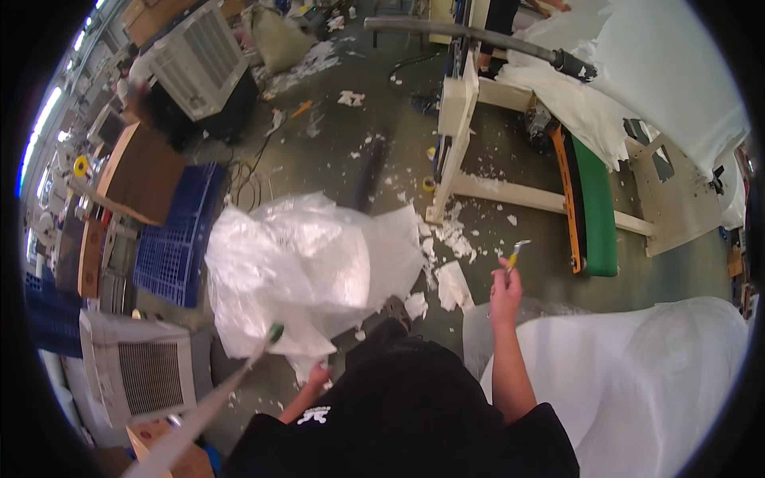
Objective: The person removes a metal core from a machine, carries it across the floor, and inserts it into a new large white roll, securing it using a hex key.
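My right hand (504, 296) is raised on the right, closed around a small yellow-handled cutter (513, 260) whose bent metal tip points up and away. My left hand (319, 373) hangs low beside my body with its fingers curled. It is next to the lower corner of a large crumpled bundle of clear plastic film (299, 267) on the floor; whether it grips the film or something small is not clear. To my right lies a big white roll of sheet material (590, 358) with clear film about it.
A pale pole with a green tip (275, 333) slants in at lower left. Left stand a white air cooler (147, 370), blue pallets (179, 239) and a carton (142, 175). A cream machine frame (454, 151) with a green-orange conveyor (594, 203) stands right. White scraps (453, 287) litter the floor.
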`<action>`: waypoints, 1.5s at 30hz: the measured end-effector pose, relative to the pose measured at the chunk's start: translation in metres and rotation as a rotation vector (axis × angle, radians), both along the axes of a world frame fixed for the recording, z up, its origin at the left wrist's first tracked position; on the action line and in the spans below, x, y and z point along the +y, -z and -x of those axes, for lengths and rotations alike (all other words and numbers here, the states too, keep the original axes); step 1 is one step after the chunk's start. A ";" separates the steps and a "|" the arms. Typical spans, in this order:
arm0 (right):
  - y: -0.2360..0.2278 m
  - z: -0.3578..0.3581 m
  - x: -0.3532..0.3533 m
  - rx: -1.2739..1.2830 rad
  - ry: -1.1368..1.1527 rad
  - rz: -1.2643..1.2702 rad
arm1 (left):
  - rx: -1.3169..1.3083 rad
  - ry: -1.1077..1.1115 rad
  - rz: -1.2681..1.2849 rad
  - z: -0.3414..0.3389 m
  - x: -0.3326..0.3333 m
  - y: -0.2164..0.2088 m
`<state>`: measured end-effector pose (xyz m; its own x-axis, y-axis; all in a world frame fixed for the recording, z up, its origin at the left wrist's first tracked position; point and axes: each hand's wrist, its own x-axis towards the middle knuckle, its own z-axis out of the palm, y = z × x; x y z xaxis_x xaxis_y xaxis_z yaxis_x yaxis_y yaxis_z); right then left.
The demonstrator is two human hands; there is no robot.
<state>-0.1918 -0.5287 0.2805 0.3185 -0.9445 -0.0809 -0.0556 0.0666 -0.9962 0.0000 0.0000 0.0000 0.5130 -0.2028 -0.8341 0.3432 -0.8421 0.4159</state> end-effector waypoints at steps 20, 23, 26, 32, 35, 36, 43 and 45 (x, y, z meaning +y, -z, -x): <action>-0.148 -0.354 -0.453 0.295 0.277 0.662 | -0.387 0.044 0.764 -0.411 -0.492 -0.221; -0.145 -0.358 -0.554 0.324 0.454 0.735 | -0.494 0.135 0.771 -0.484 -0.590 -0.272; -0.141 -0.341 -0.646 0.473 0.772 0.663 | -0.789 0.393 0.880 -0.556 -0.694 -0.341; -0.150 -0.297 -0.771 0.618 0.789 0.471 | -1.434 0.883 0.711 -0.652 -0.858 -0.443; -0.157 -0.298 -0.789 0.871 0.855 0.460 | -1.495 0.983 0.614 -0.673 -0.916 -0.460; -0.158 -0.300 -0.788 0.895 0.856 0.469 | -1.408 1.047 0.591 -0.678 -0.923 -0.461; -0.180 -0.317 -0.785 1.056 0.948 0.377 | -1.356 1.167 0.660 -0.697 -0.937 -0.449; -0.183 -0.320 -0.785 1.061 0.987 0.326 | -1.282 1.173 0.662 -0.701 -0.939 -0.446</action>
<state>0.1287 -1.3139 0.4638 -0.5168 -0.7607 0.3927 -0.8147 0.2960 -0.4986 0.7011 -0.9385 0.4460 0.0615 -0.9652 0.2540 -0.9715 0.0004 0.2370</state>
